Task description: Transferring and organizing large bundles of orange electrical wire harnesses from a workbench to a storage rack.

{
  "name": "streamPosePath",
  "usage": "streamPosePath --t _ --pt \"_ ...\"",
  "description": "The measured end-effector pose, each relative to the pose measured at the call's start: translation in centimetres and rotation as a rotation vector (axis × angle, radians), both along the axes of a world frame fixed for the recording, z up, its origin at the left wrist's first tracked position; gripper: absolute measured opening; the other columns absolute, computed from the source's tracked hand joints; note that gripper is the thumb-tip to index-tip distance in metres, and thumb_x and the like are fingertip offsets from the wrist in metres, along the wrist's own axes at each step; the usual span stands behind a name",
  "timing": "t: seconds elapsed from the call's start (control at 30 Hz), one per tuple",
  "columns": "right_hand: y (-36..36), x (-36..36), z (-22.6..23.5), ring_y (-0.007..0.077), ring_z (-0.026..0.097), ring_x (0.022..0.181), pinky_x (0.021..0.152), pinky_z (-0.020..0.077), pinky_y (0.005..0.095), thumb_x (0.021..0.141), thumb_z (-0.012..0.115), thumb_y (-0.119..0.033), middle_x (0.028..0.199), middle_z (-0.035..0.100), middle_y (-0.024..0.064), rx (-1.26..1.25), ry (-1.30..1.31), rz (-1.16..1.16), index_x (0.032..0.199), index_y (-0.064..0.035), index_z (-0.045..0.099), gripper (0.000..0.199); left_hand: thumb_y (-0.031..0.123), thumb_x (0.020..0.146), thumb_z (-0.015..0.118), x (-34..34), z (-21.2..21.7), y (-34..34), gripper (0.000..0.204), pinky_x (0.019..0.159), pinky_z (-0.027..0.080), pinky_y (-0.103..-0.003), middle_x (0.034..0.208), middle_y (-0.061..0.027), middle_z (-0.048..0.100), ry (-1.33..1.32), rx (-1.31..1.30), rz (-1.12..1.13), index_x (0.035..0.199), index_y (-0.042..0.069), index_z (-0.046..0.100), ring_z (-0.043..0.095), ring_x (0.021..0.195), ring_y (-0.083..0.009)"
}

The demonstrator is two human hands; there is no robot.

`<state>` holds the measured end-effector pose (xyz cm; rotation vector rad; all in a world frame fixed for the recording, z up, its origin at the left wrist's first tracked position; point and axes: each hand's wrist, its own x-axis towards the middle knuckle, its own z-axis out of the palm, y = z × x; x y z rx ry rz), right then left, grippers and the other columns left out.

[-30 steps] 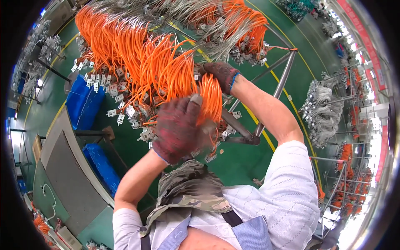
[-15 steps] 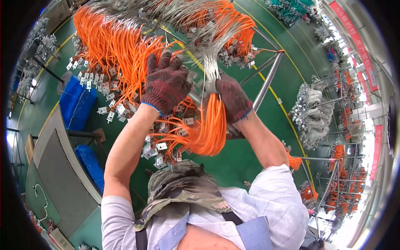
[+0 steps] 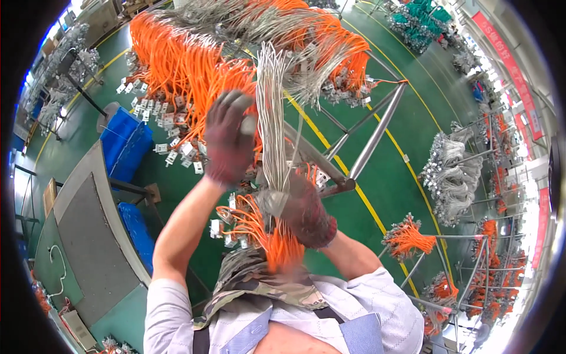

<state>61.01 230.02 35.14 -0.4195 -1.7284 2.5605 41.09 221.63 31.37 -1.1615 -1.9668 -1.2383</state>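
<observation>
My right hand is my firm grip, clamped around the cable bundle — silver strands above, orange lengths below, near the camouflage hat; my left hand, blurred, has its fingers loosely apart just beside the strands.

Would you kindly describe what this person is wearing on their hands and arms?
The left hand and right hand wear dark red and blackish gloves, slightly blurred; the left thumb tip looks grey. The whitish shirt sleeves are short, the right one faintly patterned, leaving both forearms bare.
</observation>
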Motion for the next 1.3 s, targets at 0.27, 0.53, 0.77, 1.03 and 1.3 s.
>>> streamPosePath --t 0.27,0.53,0.77,1.03,1.3 --pt "-12.7 0.5 -3.2 0.0122 0.06 0.094 0.081 0.0552 0.0326 0.097 0.065 -0.018 0.109 0.061 0.0075 -0.125 0.148 0.113 0.129 -0.0016 0.054 0.038 0.053 0.103 0.056 17.0 -10.3 -22.3 0.073 0.115 0.041 -0.038 0.147 -0.0128 0.053 -1.765 0.75 -1.241 0.152 0.002 0.042 0.055 0.13 -0.0237" --pt "-20.2 0.2 -4.7 0.0153 0.062 0.096 0.087 0.053 0.0347 0.097 0.068 -0.027 0.104 0.063 0.0082 0.299 0.2 0.147 0.131 0.0 0.053 0.047 0.018 0.083 0.083 20.8 -2.9 -28.9 0.06 0.097 0.056 -0.04 0.125 -0.0114 0.068 -2.018 0.179 -0.582 0.135 0.0 0.059 0.066 0.112 -0.0249" --pt "-23.4 -3.0 -0.7 0.0231 0.069 0.093 0.084 0.0554 0.0394 0.092 0.073 -0.032 0.098 0.07 0.0157 1.214 0.559 0.44 0.126 -0.0024 0.062 0.046 0.02 0.092 0.077 22.2 -0.5 -33.7 0.041 0.094 0.054 -0.036 0.114 -0.0081 0.071 -1.487 0.204 -0.373 0.127 0.002 0.063 0.066 0.106 -0.019" --pt "-24.9 -11.7 1.9 0.0089 0.061 0.063 0.058 0.049 0.0267 0.097 0.068 -0.023 0.073 0.066 0.0009 0.517 0.285 0.254 0.1 0.0001 0.071 0.024 0.013 0.088 0.075 23.8 1.3 -34.7 0.025 0.077 0.054 -0.032 0.091 -0.0061 0.07 -1.645 0.401 -0.172 0.11 0.0 0.071 0.066 0.086 -0.0141" --pt "-24.0 -13.3 -3.0 0.012 0.066 0.068 0.066 0.0587 0.03 0.098 0.065 -0.016 0.084 0.071 0.0036 -0.102 0.071 0.189 0.103 -0.0027 0.073 0.016 0.01 0.086 0.076 21.1 0.8 -33.8 0.022 0.058 0.053 -0.032 0.078 -0.007 0.067 -1.701 0.55 -0.141 0.104 0.0 0.066 0.066 0.066 -0.0178"
